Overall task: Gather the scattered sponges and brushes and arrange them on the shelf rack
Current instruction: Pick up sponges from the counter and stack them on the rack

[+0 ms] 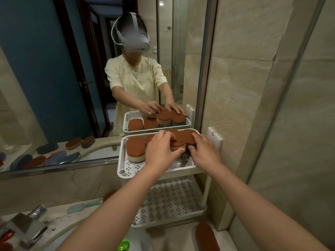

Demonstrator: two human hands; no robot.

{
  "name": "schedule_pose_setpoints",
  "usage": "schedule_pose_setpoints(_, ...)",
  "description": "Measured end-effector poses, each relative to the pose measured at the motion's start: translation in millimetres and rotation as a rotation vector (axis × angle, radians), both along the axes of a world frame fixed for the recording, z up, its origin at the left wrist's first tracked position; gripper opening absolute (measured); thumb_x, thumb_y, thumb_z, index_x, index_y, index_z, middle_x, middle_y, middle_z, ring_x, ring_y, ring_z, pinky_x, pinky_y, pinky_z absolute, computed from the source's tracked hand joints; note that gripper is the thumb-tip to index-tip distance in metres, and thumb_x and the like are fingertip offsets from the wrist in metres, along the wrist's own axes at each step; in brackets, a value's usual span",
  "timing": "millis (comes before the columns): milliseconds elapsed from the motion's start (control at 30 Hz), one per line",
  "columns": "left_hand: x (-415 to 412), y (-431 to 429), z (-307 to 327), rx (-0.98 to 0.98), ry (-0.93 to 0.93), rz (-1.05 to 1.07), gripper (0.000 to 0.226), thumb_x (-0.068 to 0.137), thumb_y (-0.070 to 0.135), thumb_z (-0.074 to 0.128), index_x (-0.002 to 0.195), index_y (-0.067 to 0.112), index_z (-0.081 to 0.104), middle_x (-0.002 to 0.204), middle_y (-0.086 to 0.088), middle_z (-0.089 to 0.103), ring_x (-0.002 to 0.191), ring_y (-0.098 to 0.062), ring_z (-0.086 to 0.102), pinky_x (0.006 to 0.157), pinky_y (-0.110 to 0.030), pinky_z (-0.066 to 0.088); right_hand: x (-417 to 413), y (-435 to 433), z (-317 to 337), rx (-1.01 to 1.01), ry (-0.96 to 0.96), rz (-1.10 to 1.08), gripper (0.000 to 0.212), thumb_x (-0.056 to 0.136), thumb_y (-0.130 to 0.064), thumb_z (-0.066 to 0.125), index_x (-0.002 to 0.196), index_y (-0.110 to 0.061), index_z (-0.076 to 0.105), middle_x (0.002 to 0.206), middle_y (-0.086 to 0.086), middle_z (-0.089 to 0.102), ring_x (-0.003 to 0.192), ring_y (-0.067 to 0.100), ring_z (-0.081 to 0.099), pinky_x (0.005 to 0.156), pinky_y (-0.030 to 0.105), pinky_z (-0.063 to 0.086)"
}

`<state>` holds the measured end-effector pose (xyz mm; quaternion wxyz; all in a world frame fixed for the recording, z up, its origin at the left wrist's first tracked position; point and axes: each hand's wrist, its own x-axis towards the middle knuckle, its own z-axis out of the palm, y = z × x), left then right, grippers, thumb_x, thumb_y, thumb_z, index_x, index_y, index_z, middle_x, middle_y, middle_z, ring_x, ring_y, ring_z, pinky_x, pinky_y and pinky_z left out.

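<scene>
A white two-tier shelf rack [125, 171] stands on the counter against the mirror. Several brown-topped sponges lie on its top tier; one [135, 149] sits alone at the left. My left hand [160, 151] grips a stacked sponge [178, 144] near the tier's middle. My right hand [204, 151] holds a dark-bodied sponge [189, 137] at the right, fingers curled over it. The lower tier [172, 200] holds nothing. Another brown sponge [206, 236] lies on the counter below the rack. A pale green brush [82, 208] lies on the counter to the left.
A chrome faucet [29, 225] and sink basin sit at the lower left, with a red item [7, 236] and a green object [124, 245] nearby. The mirror reflects more sponges and brushes. A tiled wall [244, 105] and a white wall plate [215, 140] close in on the right.
</scene>
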<state>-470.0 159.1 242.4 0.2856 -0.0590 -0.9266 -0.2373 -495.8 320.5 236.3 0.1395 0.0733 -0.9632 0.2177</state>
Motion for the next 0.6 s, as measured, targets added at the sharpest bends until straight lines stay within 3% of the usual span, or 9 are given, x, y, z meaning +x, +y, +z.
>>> schedule_pose_setpoints(267,0.3,-0.4,-5.2,-0.08,-0.048,-0.078,0.039,0.073,0.045,0.068,0.107,0.031,0.055,0.109,0.013,0.047,0.101,-0.008,0.052,0.073,-0.025,0.045,-0.5,-2.0,-1.0,0.136,-0.051,-0.038,0.057,0.096,-0.035,0.043,0.149,-0.02,0.031,0.152,0.002,0.033,0.139,0.025,0.03,0.113,0.041,0.031)
schedule_pose_setpoints(500,3.3,-1.1,-2.6,-0.037,-0.057,-0.163,0.035,0.077,0.041,0.072,0.109,0.034,0.059,0.113,0.015,0.048,0.102,-0.005,0.051,0.079,-0.026,0.047,5.2,-2.1,0.2,0.065,-0.019,-0.058,0.053,0.094,-0.023,0.046,0.145,-0.021,0.038,0.151,0.001,0.036,0.138,0.023,0.032,0.113,0.04,0.031)
schedule_pose_setpoints(600,4.2,-1.2,-2.3,-0.009,-0.068,-0.139,0.037,0.078,0.042,0.073,0.11,0.033,0.058,0.115,0.015,0.047,0.096,-0.006,0.054,0.074,-0.023,0.045,5.5,0.2,-0.5,0.05,-0.025,-0.022,0.057,0.091,-0.021,0.048,0.147,-0.024,0.035,0.154,-0.002,0.032,0.141,0.021,0.027,0.115,0.041,0.029)
